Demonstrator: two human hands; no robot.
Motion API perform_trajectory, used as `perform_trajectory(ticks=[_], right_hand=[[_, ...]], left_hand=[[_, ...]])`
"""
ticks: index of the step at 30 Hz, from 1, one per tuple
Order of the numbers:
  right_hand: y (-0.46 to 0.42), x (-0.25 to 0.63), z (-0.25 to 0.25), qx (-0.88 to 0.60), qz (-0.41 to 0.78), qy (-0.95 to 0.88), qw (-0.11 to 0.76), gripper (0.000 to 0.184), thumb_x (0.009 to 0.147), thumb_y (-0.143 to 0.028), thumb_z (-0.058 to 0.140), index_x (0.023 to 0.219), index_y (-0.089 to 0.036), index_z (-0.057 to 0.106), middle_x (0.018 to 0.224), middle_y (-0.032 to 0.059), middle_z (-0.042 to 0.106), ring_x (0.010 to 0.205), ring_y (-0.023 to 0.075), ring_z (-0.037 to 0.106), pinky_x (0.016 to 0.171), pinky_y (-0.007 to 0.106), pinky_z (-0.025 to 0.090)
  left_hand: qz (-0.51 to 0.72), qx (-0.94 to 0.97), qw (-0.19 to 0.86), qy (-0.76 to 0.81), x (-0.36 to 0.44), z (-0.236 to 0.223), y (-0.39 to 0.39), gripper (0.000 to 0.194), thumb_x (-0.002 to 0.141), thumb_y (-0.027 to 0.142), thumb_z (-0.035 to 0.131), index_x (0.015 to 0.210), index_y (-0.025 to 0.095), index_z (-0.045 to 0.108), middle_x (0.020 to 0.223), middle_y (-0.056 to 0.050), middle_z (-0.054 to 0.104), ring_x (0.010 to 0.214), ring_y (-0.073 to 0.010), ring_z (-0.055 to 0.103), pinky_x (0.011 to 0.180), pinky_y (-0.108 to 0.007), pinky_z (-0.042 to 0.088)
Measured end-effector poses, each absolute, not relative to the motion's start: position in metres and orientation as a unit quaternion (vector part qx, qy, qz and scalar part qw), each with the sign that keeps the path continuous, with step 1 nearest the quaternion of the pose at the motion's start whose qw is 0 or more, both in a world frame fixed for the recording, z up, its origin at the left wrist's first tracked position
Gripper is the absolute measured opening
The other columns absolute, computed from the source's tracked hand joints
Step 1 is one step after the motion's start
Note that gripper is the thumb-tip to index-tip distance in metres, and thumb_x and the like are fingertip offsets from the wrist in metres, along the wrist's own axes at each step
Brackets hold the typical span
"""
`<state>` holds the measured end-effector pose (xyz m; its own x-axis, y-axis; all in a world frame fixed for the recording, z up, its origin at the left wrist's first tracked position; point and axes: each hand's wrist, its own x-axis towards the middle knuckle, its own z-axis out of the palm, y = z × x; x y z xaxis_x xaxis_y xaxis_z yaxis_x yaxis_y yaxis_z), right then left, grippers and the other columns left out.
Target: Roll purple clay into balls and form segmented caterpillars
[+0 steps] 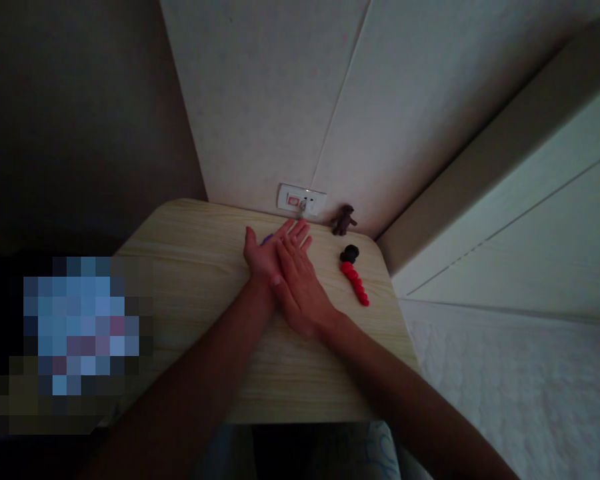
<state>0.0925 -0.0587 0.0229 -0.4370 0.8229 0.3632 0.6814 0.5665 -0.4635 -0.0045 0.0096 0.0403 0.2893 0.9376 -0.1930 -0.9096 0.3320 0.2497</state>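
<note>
We press our right palm [305, 287] flat across our open, upturned left palm [267, 259], beside a segmented red strip of rounded pieces [355, 284] on the pale wood-grain table [195, 267].

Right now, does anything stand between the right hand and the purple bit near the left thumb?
Yes: the left hand, palm up under the right hand, is in between. Whether the purple bit is touching it, I can't tell. Nothing visible separates the right hand from the red piece.
</note>
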Motion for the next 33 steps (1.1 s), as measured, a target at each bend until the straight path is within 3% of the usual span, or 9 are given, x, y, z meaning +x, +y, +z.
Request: perform_trajectory(ticks=[4,8,11,15,20,23,26,28,33], right_hand=[[-0.065,0.098,0.021,-0.382,0.148,-0.860,0.303,0.071,0.104,-0.027,0.041,0.168,-0.007,0.016,0.177,0.0225,0.018,0.168,0.0285,0.010,0.136,0.056,0.019],[-0.063,0.105,0.020,-0.367,0.135,-0.878,0.276,0.078,0.098,-0.007,0.040,0.170,-0.016,0.014,0.178,0.0169,0.016,0.167,0.0257,0.010,0.135,0.055,0.024],[-0.060,0.111,0.019,-0.380,0.111,-0.882,0.254,0.072,0.100,-0.005,0.037,0.169,-0.019,0.022,0.175,0.0159,0.029,0.165,0.0231,0.022,0.133,0.051,0.033],[-0.058,0.121,0.022,-0.389,0.104,-0.877,0.263,0.054,0.103,-0.010,0.040,0.155,-0.015,0.051,0.163,0.0155,0.052,0.155,0.0242,0.046,0.127,0.046,0.044],[-0.046,0.134,0.024,-0.489,0.209,-0.713,0.456,0.029,0.101,-0.035,0.061,0.122,-0.019,0.073,0.116,0.0129,0.081,0.104,0.0248,0.080,0.096,0.042,0.066],[-0.034,0.142,0.023,-0.522,0.330,-0.527,0.584,0.033,0.087,-0.052,0.077,0.091,-0.020,0.073,0.080,0.0061,0.080,0.067,0.0197,0.076,0.066,0.034,0.065],[-0.027,0.147,0.022,-0.518,0.376,-0.442,0.628,0.036,0.076,-0.051,0.087,0.079,-0.019,0.071,0.063,0.0014,0.072,0.049,0.0149,0.065,0.049,0.028,0.055],[-0.026,0.149,0.019,-0.511,0.380,-0.425,0.644,0.035,0.073,-0.049,0.089,0.081,-0.018,0.074,0.064,0.0010,0.073,0.051,0.0143,0.064,0.051,0.028,0.054],[-0.021,0.148,0.006,-0.515,0.407,-0.418,0.628,0.044,0.077,-0.048,0.084,0.110,-0.019,0.080,0.092,0.0056,0.082,0.077,0.0176,0.074,0.084,0.037,0.063]], left_hand=[[0.591,0.043,0.788,0.169,-0.008,0.041,0.010,0.092,0.096,0.075,0.017,0.147,0.007,0.052,0.147,-0.026,0.061,0.146,-0.0351,0.055,0.123,-0.054,0.043],[0.596,0.063,0.779,0.182,-0.009,0.037,0.011,0.090,0.095,0.075,0.018,0.142,0.008,0.056,0.143,-0.025,0.064,0.142,-0.0333,0.058,0.119,-0.050,0.047],[0.598,0.105,0.771,0.189,-0.008,0.030,0.014,0.088,0.093,0.077,0.021,0.133,0.010,0.062,0.140,-0.024,0.065,0.140,-0.0324,0.059,0.118,-0.047,0.049],[0.601,0.151,0.761,0.193,-0.007,0.025,0.016,0.083,0.091,0.078,0.024,0.125,0.016,0.066,0.135,-0.022,0.068,0.140,-0.0332,0.059,0.116,-0.051,0.050],[0.588,0.173,0.762,0.209,-0.001,0.032,0.009,0.076,0.091,0.077,0.030,0.119,0.016,0.068,0.137,-0.021,0.067,0.136,-0.0330,0.061,0.111,-0.047,0.054],[0.575,0.198,0.763,0.221,0.006,0.034,0.003,0.072,0.092,0.074,0.033,0.115,0.016,0.070,0.130,-0.020,0.070,0.124,-0.0327,0.068,0.103,-0.047,0.057],[0.586,0.243,0.736,0.237,0.014,0.032,-0.002,0.063,0.091,0.067,0.039,0.109,0.016,0.071,0.115,-0.018,0.075,0.103,-0.0294,0.074,0.088,-0.043,0.059],[0.609,0.285,0.695,0.254,0.017,0.028,-0.002,0.055,0.089,0.061,0.044,0.101,0.016,0.072,0.100,-0.015,0.076,0.085,-0.0252,0.073,0.075,-0.037,0.058],[0.663,0.375,0.578,0.291,0.018,0.022,-0.002,0.040,0.083,0.053,0.052,0.081,0.018,0.071,0.068,-0.008,0.070,0.061,-0.0188,0.064,0.056,-0.030,0.047]])
